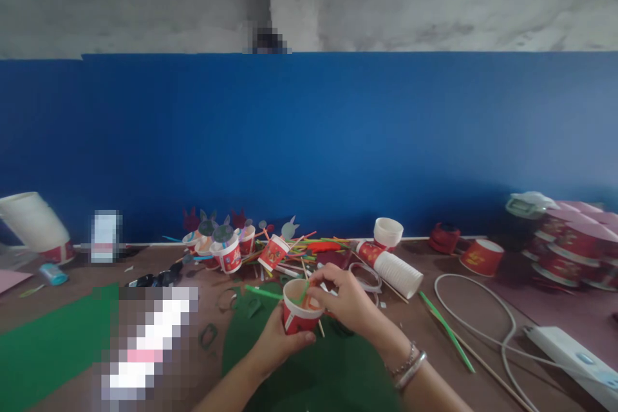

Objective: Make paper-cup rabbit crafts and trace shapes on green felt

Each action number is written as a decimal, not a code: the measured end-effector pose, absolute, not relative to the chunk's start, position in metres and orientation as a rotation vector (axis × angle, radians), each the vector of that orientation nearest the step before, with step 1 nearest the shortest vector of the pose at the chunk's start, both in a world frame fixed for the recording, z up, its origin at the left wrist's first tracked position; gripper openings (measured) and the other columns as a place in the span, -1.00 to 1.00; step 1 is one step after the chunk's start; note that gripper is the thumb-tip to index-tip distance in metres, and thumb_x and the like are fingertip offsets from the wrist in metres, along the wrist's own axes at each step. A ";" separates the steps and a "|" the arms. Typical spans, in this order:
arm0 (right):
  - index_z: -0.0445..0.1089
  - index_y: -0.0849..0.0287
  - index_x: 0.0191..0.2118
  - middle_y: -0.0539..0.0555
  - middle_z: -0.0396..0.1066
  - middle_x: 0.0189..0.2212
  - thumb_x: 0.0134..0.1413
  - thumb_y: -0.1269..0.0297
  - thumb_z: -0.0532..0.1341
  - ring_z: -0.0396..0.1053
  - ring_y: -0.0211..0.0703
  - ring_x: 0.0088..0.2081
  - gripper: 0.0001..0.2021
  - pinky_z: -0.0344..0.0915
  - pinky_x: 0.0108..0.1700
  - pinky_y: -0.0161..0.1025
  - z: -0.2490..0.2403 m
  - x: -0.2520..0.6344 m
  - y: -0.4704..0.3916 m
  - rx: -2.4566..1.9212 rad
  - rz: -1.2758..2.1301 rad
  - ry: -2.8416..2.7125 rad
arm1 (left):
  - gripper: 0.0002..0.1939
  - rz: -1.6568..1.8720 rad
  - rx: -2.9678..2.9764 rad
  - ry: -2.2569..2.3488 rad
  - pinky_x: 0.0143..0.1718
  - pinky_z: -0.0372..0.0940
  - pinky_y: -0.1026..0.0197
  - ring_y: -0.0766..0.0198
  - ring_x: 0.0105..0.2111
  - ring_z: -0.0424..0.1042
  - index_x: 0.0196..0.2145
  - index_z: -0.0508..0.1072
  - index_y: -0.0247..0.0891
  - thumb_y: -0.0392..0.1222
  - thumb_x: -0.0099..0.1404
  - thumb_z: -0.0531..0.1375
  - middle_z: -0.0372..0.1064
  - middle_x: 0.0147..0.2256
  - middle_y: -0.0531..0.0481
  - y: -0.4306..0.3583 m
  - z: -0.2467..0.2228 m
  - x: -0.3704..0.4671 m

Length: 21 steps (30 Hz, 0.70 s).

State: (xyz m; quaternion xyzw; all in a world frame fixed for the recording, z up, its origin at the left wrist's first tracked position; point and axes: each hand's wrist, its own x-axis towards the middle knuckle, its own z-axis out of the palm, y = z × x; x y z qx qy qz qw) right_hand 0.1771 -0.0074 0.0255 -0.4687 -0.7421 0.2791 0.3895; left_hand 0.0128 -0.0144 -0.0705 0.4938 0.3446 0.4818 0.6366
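A red and white paper cup (pixel 300 320) is held upright, its open rim facing up, over a dark green sheet (pixel 333 376). My left hand (pixel 277 342) wraps round its lower left side, with the thumb along the front. At the rim, my right hand (pixel 340 293) has its fingers bent together over the right edge. A green strip (pixel 263 292) reaches from the left to the cup, and a green piece shows inside the cup beside my right fingertips. What those fingertips pinch is too small to make out.
Decorated cups (pixel 226 254) and coloured sticks lie behind. Stacked cups (pixel 398 275) lie right of centre. A white cable (pixel 502 302) loops near a power strip (pixel 574 360). Green sheet material (pixel 58 347) is at left; more cups (pixel 579 238) stand far right.
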 end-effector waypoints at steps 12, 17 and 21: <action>0.43 0.24 -0.42 0.01 0.39 -0.55 -0.12 0.25 0.26 0.30 -0.22 -0.47 -0.84 0.18 -0.41 -0.31 0.006 0.182 0.008 -1.269 1.076 -1.568 | -0.56 1.225 1.067 0.828 -0.61 0.25 0.26 0.37 -0.64 0.31 -0.28 0.33 -0.33 -0.05 -0.04 0.36 0.40 -0.46 0.01 -0.008 -0.065 0.011; 0.42 0.26 -0.36 0.01 0.39 -0.52 -0.12 0.14 0.29 0.30 -0.24 -0.44 -0.73 0.19 -0.35 -0.32 0.013 0.179 0.004 -1.088 1.368 -1.329 | -0.51 1.146 1.108 0.722 -0.59 0.28 0.23 0.35 -0.62 0.35 -0.22 0.33 -0.31 -0.01 -0.05 0.36 0.40 -0.35 -0.05 -0.010 -0.070 0.013; 0.40 0.24 -0.46 -0.07 0.22 -0.65 0.09 0.04 0.11 0.18 -0.30 -0.54 -0.66 0.10 -0.45 -0.34 0.010 0.169 0.001 -1.149 1.133 -1.585 | -0.49 1.046 1.116 0.676 -0.57 0.28 0.22 0.32 -0.61 0.36 -0.23 0.35 -0.31 0.02 -0.07 0.37 0.42 -0.34 -0.08 -0.012 -0.074 0.014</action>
